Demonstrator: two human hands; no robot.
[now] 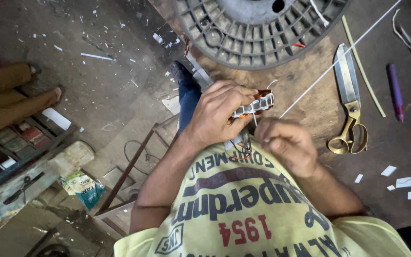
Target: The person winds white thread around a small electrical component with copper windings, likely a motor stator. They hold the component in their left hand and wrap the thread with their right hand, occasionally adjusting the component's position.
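Two bare hands meet at a small slotted motor stator (255, 104) with copper windings, held at the workbench's near edge: the left hand (215, 114) wraps its fingers around the core, and the right hand (288, 145), just right of it, is pinched shut on a thin white strip (329, 71) running up across the bench. Some slots look lined in white, so the insulating seems partly done. Far left of the stator, a crumpled green-and-white bag (83, 188) lies on the floor; right of it lie brass-handled scissors (349, 102) and white paper scraps (404, 182).
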